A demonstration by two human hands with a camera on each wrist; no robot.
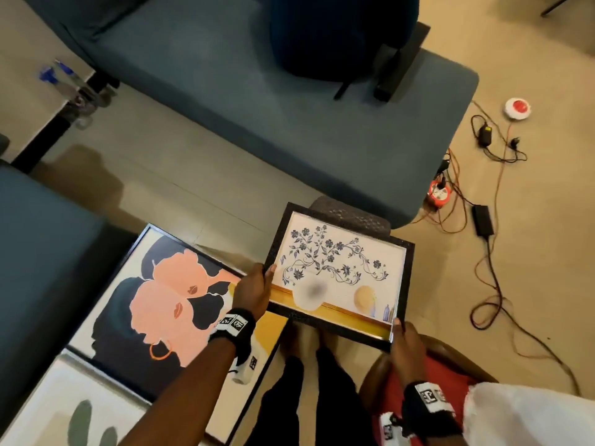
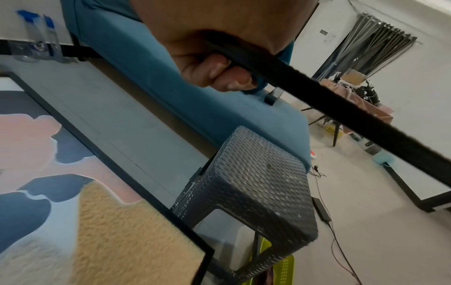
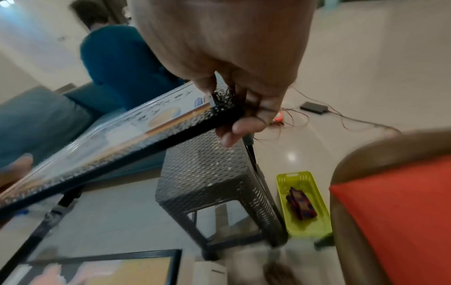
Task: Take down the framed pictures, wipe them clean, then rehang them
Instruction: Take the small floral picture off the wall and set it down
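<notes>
A floral picture in a black textured frame (image 1: 338,272) is held face up above a dark woven stool (image 1: 351,214). My left hand (image 1: 254,284) grips its left edge, fingers curled under the black frame edge (image 2: 341,108). At the near right corner my right hand (image 1: 404,342) pinches the frame (image 3: 171,135), thumb on top and fingers below. A large framed picture of two peach profiles (image 1: 167,307) lies flat on the floor to the left. Another light picture with green shapes (image 1: 74,410) lies nearer me.
A blue sofa (image 1: 257,101) runs across the back and a blue seat (image 1: 42,252) sits at left. Cables and power adapters (image 1: 483,217) sprawl on the right floor. A yellow-green basket (image 3: 302,202) stands beside the stool (image 3: 214,183). An orange cushion (image 3: 395,221) lies at right.
</notes>
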